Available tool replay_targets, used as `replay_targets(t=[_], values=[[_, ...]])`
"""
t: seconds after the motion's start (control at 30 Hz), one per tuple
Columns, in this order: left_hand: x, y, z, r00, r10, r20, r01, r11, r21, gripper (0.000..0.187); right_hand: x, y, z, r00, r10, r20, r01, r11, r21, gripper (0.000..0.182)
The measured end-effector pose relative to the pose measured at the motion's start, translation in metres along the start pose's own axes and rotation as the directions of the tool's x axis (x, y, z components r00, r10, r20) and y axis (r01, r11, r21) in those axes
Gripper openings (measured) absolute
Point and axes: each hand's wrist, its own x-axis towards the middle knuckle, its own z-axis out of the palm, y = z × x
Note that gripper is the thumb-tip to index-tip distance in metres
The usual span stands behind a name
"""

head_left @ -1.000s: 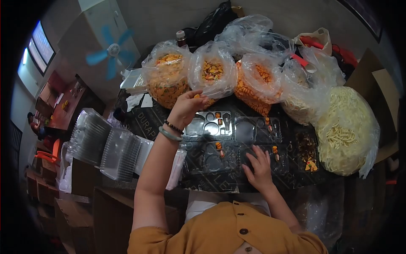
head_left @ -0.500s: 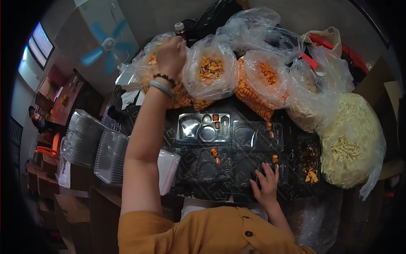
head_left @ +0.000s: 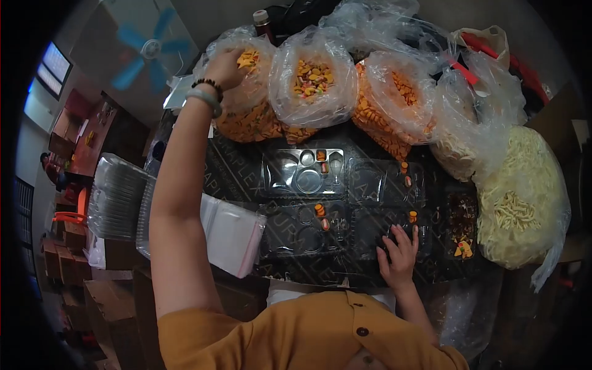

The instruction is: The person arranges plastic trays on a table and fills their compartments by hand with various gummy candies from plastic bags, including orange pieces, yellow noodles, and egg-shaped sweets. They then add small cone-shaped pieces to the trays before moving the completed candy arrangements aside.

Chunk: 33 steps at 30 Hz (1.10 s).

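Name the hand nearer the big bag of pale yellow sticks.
Right. The right hand is at the near-right tray, left of the stick bag; the left hand is up at the far-left snack bag.

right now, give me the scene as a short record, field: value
left hand: at the mouth of the leftmost bag; grip hidden
right hand: open, fingers spread at the lower right tray
trays: four, clear, two by two
tray contents: small orange pieces in each
far right: bag of pale sticks
beside left forearm: clear sleeves
background: blue fan
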Motion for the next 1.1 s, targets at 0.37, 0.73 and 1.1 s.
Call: replay_targets(t=[0.37,0.73,1.1], values=[[0.016,-0.010,0.023,0.960,-0.239,0.148,0.244,0.970,-0.018,0.031,-0.001,-0.001,0.000,1.000,0.019,-0.002,-0.019,1.000,-0.018,0.020],[0.020,-0.037,-0.022,0.891,-0.405,0.204,-0.085,-0.592,-0.802,0.023,-0.003,-0.002,-0.001,0.999,0.005,-0.051,-0.005,1.000,-0.009,0.020],[-0.198,0.231,0.001,0.733,0.331,0.594,0.496,-0.858,-0.134,0.017,0.009,-0.005,-0.025,0.891,0.435,-0.132,-0.303,0.783,0.543,0.021]])
